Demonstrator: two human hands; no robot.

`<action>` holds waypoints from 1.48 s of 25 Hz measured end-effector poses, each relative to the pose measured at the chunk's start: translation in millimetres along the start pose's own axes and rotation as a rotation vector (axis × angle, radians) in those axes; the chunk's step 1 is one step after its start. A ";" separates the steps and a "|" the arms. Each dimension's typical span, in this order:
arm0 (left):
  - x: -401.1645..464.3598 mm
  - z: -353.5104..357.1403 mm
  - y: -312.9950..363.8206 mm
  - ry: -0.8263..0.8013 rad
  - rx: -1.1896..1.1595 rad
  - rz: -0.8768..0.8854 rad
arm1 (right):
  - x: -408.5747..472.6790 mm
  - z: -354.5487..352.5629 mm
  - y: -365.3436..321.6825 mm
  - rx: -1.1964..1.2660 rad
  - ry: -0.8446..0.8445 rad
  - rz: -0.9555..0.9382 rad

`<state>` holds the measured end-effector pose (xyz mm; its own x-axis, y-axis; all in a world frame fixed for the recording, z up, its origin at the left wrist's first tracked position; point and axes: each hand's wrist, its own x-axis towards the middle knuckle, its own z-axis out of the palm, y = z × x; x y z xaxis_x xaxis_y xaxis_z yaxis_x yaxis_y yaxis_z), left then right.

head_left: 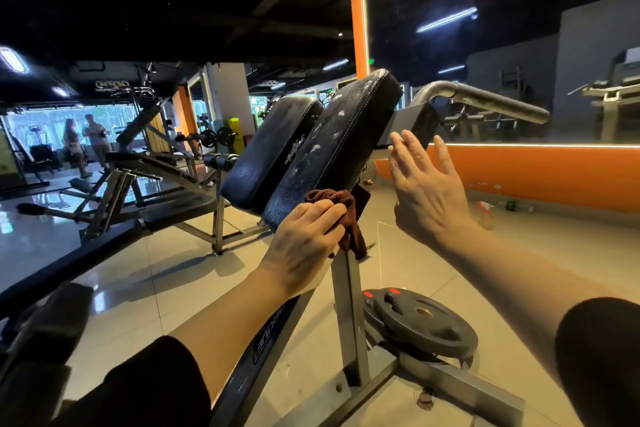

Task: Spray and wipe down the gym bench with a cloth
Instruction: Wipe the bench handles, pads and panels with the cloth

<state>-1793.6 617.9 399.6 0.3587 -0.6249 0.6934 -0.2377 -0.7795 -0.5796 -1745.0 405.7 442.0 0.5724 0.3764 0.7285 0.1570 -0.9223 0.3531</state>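
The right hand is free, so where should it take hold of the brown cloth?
Take the loose tail of the cloth hanging below the left hand, coming from the right. The bunched top is already gripped against the pad; the right hand is open beside it.

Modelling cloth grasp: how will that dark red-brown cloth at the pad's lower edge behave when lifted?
Likely floppy: the dark red-brown cloth bunches under the left hand, with a tail hanging limp. Probably light, since its fingers alone pin it. Unlikely to roll or slide.
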 end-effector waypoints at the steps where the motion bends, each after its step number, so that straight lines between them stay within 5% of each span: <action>1: -0.7 -0.5 -1.1 -0.003 -0.006 -0.004 | -1.6 0.4 -3.1 0.013 -0.006 0.000; 10: -28.3 -18.1 -3.9 -0.027 -0.051 0.052 | -17.3 -10.8 -50.3 0.336 -0.095 -0.201; 14: -27.6 -14.3 1.0 -0.037 -0.025 0.020 | -21.3 -13.0 -52.8 0.558 -0.137 -0.162; 21: -24.1 -15.5 5.6 0.019 -0.052 -0.051 | -20.5 -16.1 -54.1 0.638 -0.133 -0.144; 27: -39.9 -7.0 28.4 -0.098 -0.164 0.047 | -52.3 -6.5 -21.2 0.649 -0.086 -0.061; 34: 113.4 -13.1 59.4 0.332 -0.622 -0.144 | -54.5 -21.2 39.9 1.116 0.320 0.071; 37: 168.6 -1.9 55.2 0.349 -0.814 -0.177 | -35.1 -28.1 69.4 1.456 0.283 0.270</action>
<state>-1748.0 469.4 485.3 0.1880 -0.3668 0.9111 -0.8182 -0.5717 -0.0613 -1776.8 330.9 457.4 0.5705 0.0335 0.8206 0.8112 -0.1796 -0.5565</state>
